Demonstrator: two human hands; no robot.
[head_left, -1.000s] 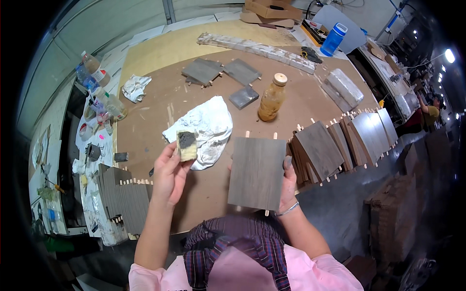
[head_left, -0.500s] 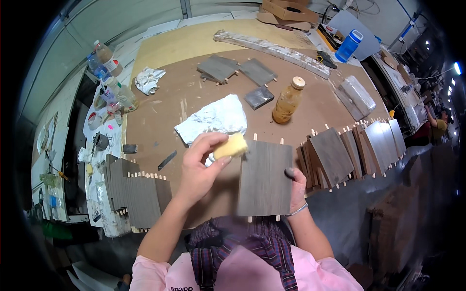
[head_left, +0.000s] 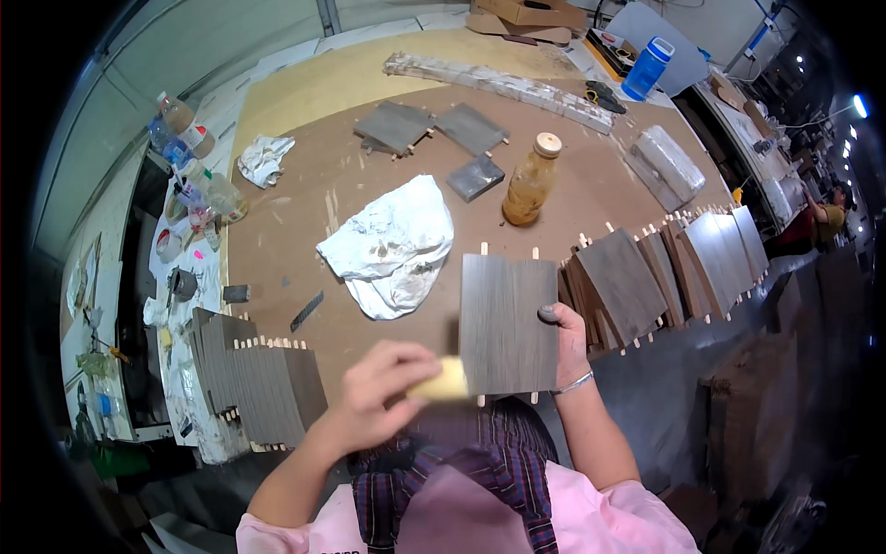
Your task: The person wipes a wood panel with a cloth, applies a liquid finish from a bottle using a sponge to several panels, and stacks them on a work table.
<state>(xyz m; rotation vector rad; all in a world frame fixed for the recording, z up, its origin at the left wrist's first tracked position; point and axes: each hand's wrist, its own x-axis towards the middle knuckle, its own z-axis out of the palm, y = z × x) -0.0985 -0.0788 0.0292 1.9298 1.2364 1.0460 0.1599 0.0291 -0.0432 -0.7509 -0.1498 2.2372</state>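
Observation:
My left hand [head_left: 383, 392] is closed on a yellow sponge [head_left: 445, 380], slightly blurred, its end against the lower left edge of a grey wood-grain panel [head_left: 508, 323]. Light wooden dowels stick out of the panel's top and bottom edges. Gripping the panel's right edge is my right hand [head_left: 569, 340], its darkened thumb on the front face and its fingers hidden behind. Beyond the hands a stained white cloth [head_left: 397, 245] lies spread on the brown tabletop [head_left: 277, 231].
A jar of amber liquid [head_left: 532, 180] stands behind the panel, beside a dark block [head_left: 475, 177]. Doweled panels are stacked at left [head_left: 268, 388] and lined up at right [head_left: 623, 282]. Further back lie loose panels [head_left: 394, 126], a long stained bar [head_left: 498, 90] and a wrapped block [head_left: 666, 166].
My left hand has moved the sponge down along the panel's left edge, from its upper corner to near the bottom. The right hand still holds the panel. The whole view has shifted slightly.

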